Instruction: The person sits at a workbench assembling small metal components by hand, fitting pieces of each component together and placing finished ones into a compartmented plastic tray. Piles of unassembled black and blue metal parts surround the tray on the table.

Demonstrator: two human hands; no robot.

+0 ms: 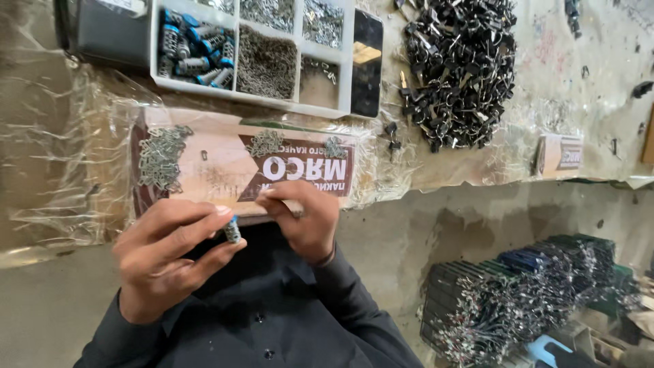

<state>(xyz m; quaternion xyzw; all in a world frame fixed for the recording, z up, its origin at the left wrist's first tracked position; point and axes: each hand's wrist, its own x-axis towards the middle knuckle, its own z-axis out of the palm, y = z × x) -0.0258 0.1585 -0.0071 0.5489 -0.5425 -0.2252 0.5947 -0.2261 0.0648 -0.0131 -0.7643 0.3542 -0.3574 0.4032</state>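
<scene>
Pinching left hand (163, 255) on small blue-capped cylinder (232, 230), long axis near-upright.

Blue-and-silver cylinder part (232, 230), black sleeves (272, 320), grey tray (155, 51)

My desk (579, 61) is a worn, stained slab wrapped in crinkled clear plastic sheet (61, 177), which catches soft daylight. On it stand a white compartment tray (340, 68) of small metal parts, a dark phone (366, 61) beside it, a flattened cardboard piece (218, 163) and a big heap of black keys (460, 68). A smaller cardboard scrap (560, 153) lies near the desk's edge. Below the edge the floor (409, 238) is bare grey concrete, blotched with damp-looking patches, and bundles of wired parts (518, 300) lie stacked there at right.
</scene>
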